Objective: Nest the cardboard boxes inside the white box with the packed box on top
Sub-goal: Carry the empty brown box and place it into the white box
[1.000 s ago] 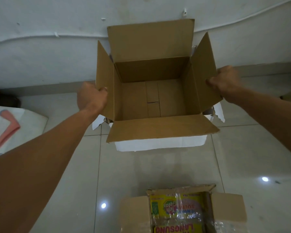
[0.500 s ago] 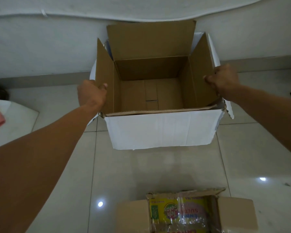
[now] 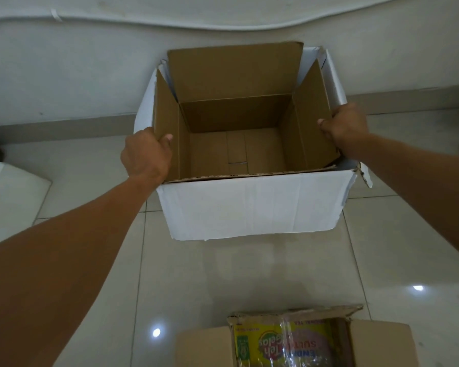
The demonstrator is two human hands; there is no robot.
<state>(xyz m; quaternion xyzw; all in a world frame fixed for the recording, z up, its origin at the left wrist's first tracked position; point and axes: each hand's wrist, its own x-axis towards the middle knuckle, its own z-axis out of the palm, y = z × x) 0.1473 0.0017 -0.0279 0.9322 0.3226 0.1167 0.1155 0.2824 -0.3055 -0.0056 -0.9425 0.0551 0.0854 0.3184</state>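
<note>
A brown cardboard box [image 3: 236, 149] sits down inside the white box [image 3: 249, 207] on the tiled floor by the wall, its flaps standing up and its inside empty. My left hand [image 3: 146, 154] grips the brown box's left flap, thumb inside. On the opposite side, my right hand [image 3: 345, 128] grips the right flap. At the bottom edge of the view, the packed box [image 3: 294, 343] lies open, with yellow plastic-wrapped packets showing in it.
The white wall [image 3: 90, 75] and a grey skirting run right behind the boxes. A white cushion-like pad [image 3: 13, 197] with a bit of pink cloth lies at the far left. Bare glossy tiles [image 3: 249, 274] stretch between the white box and the packed box.
The brown box has sunk down into the white box, whose front wall now hides the brown front flap. Both hands kept their hold on the side flaps.
</note>
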